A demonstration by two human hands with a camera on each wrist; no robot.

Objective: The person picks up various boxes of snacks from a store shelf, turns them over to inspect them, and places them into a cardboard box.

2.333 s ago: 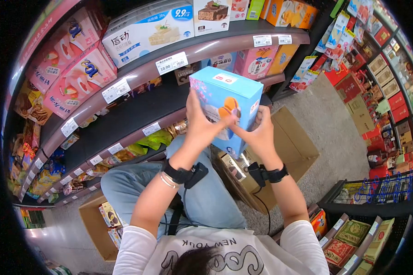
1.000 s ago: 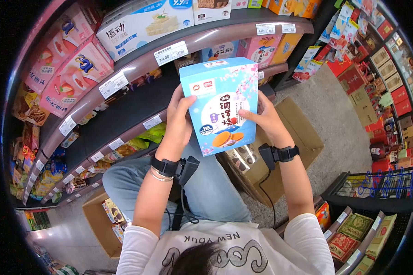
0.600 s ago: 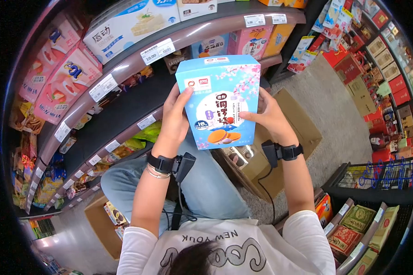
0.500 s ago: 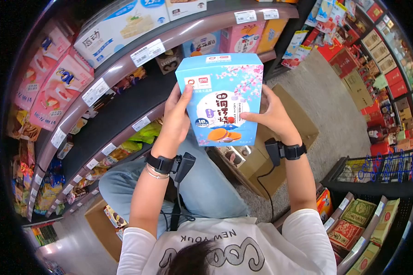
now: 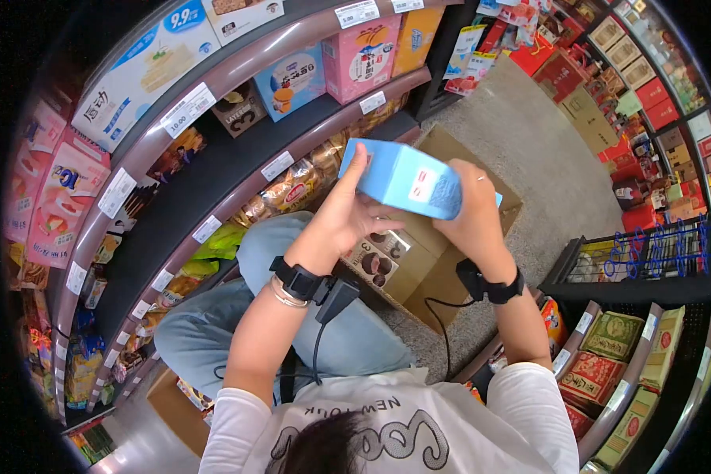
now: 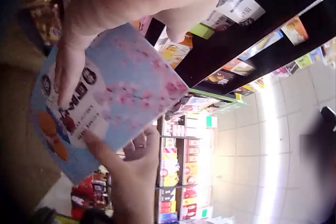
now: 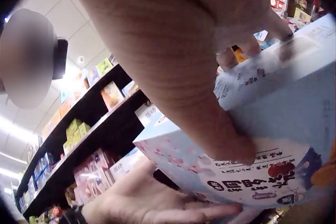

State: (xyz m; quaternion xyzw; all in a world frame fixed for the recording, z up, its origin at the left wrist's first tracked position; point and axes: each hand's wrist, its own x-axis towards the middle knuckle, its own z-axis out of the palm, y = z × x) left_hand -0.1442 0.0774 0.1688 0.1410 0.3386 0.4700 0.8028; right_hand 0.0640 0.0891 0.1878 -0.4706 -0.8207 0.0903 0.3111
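Note:
A light blue dorayaki box (image 5: 383,175) is held tilted above an open carton, with a plain end toward the head camera. My right hand (image 5: 475,209) grips its right end; in the right wrist view that thumb lies across the printed front (image 7: 252,176) and the fingers are over the far side. My left hand (image 5: 340,217) is at the other end, its thumb upright by the box edge. The left wrist view has the left fingers (image 6: 68,71) laid straight against the front, near pink blossoms and lettering. In the right wrist view the left hand (image 7: 157,198) reaches along the box's underside.
The open cardboard carton (image 5: 430,296) holds boxes with dark round cakes printed on them (image 5: 375,259). On the lower shelf stand a similar blue box (image 5: 290,80) and a pink box (image 5: 362,63). Another carton (image 5: 172,411) sits beside my legs. A rack of packets (image 5: 596,375) is at right.
The dorayaki box has turned from front-facing to end-on, its print now away from the head camera. My left fingers have loosened from its side. The head view has swung right.

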